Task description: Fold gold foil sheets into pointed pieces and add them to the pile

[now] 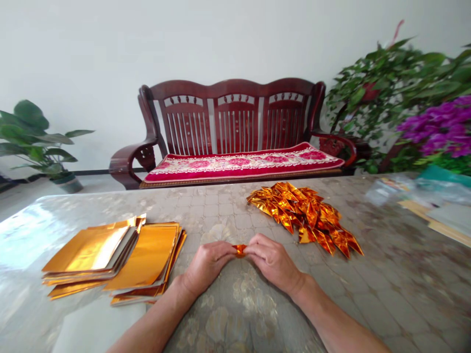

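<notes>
Between my two hands is a small folded piece of gold foil paper (240, 250), held just above the table. My left hand (209, 262) pinches its left end, thumb and fingers pressed together. At the opposite end, my right hand (274, 260) grips the same piece in a pinch. Only its shiny middle shows; the ends are hidden by my fingers. To the left lie stacks of flat gold foil sheets (147, 257). Beyond my right hand spreads a heap of folded, pointed gold foil pieces (301, 213).
A patterned cover lies over the table (228, 318). Plastic bags (390, 189) and papers (449, 220) sit at the right, near purple flowers (441, 127). A pale sheet (99, 326) is at the lower left. Behind the table stands a dark wooden bench (235, 90).
</notes>
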Demonstrator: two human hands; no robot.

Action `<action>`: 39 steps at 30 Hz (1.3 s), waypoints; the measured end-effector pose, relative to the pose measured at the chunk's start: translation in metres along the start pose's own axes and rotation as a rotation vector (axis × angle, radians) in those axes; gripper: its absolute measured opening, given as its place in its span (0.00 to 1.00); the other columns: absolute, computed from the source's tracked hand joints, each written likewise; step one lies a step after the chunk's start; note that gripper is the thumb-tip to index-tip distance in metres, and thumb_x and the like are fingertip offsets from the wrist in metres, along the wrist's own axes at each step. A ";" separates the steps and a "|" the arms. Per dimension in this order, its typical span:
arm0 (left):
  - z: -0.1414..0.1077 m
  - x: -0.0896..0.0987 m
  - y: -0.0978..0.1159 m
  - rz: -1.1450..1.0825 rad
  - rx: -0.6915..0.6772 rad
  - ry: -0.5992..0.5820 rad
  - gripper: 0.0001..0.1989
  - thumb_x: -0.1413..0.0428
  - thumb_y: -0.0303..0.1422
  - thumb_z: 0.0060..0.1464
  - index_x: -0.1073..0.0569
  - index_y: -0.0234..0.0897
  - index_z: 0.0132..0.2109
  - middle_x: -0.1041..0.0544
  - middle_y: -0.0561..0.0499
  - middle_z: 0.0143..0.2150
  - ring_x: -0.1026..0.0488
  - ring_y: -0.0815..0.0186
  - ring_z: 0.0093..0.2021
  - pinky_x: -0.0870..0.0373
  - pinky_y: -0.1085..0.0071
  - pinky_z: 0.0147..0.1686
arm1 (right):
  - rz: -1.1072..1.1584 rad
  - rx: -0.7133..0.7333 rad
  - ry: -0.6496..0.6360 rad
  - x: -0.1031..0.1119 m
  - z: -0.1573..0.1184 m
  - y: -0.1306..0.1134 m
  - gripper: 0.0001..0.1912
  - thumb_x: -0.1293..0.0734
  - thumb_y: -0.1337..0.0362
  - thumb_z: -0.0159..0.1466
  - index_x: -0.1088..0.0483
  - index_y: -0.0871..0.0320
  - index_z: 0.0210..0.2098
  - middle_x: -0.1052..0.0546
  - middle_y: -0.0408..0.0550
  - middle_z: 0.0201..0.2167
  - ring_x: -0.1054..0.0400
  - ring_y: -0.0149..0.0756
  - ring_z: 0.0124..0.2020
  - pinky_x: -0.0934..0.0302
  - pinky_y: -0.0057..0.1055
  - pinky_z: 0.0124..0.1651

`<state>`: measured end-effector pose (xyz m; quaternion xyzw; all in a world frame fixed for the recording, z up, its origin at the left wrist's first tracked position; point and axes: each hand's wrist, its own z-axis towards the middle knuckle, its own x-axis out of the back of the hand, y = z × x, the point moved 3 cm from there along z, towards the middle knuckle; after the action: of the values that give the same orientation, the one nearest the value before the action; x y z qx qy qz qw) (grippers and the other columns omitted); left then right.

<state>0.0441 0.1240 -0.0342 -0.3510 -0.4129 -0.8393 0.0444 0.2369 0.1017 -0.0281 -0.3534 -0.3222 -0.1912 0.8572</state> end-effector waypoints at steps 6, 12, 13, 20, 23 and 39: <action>-0.001 -0.001 0.000 -0.021 0.004 0.013 0.08 0.45 0.31 0.62 0.21 0.42 0.42 0.18 0.52 0.39 0.21 0.69 0.39 0.28 0.76 0.41 | 0.010 0.033 0.060 0.002 0.000 -0.002 0.10 0.36 0.72 0.66 0.23 0.56 0.39 0.26 0.48 0.33 0.30 0.33 0.34 0.35 0.27 0.37; -0.002 0.000 0.004 -0.017 -0.009 0.083 0.09 0.46 0.28 0.62 0.21 0.41 0.40 0.19 0.51 0.37 0.22 0.69 0.38 0.27 0.75 0.40 | 0.030 0.015 0.045 0.003 0.002 -0.003 0.09 0.35 0.70 0.66 0.23 0.55 0.40 0.25 0.47 0.33 0.30 0.33 0.34 0.35 0.27 0.37; -0.003 0.000 0.004 -0.017 -0.010 0.089 0.08 0.46 0.28 0.61 0.21 0.40 0.40 0.19 0.51 0.36 0.22 0.69 0.37 0.27 0.75 0.39 | 0.032 0.016 0.046 0.003 0.002 -0.003 0.08 0.35 0.70 0.66 0.23 0.55 0.39 0.25 0.47 0.33 0.30 0.33 0.34 0.35 0.27 0.36; -0.003 -0.001 0.007 -0.017 -0.019 0.118 0.08 0.45 0.25 0.59 0.21 0.40 0.40 0.18 0.52 0.36 0.21 0.69 0.37 0.26 0.77 0.39 | 0.046 0.033 0.115 0.004 0.001 -0.005 0.09 0.36 0.70 0.66 0.23 0.55 0.39 0.25 0.47 0.33 0.29 0.32 0.34 0.34 0.26 0.36; -0.002 -0.001 0.010 -0.011 -0.031 0.151 0.09 0.44 0.24 0.59 0.21 0.39 0.39 0.18 0.52 0.36 0.21 0.70 0.36 0.26 0.77 0.39 | 0.058 0.047 0.147 0.005 0.001 -0.007 0.09 0.36 0.70 0.66 0.23 0.55 0.39 0.24 0.47 0.33 0.28 0.32 0.33 0.34 0.26 0.36; -0.003 -0.003 0.014 -0.056 -0.064 0.207 0.08 0.43 0.26 0.58 0.20 0.40 0.38 0.17 0.52 0.35 0.19 0.68 0.36 0.23 0.74 0.39 | 0.218 0.040 0.173 0.003 0.002 -0.009 0.08 0.35 0.70 0.67 0.24 0.54 0.39 0.24 0.47 0.34 0.28 0.32 0.35 0.32 0.27 0.39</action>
<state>0.0502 0.1126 -0.0284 -0.2519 -0.3887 -0.8847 0.0523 0.2335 0.0968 -0.0205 -0.3514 -0.2106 -0.1203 0.9043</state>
